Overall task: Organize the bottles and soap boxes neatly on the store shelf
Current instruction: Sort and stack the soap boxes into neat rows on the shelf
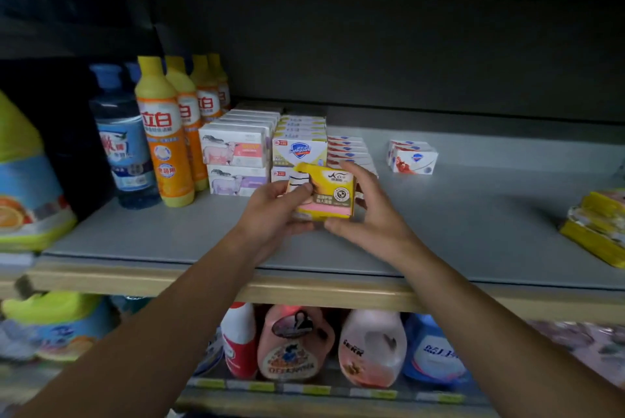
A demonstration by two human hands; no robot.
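Hands: left hand point(274, 211) and right hand point(367, 214) both grasping yellow soap box point(326, 192) | box held above grey shelf point(473, 231), just in front of stacked soap boxes point(299, 147) | orange bottles point(165, 133) left of stack

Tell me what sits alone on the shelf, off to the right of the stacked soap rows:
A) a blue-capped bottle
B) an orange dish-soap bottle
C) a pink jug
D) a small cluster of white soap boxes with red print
D: the white soap boxes with red print stand apart on the grey shelf, right of the stacked soap rows.
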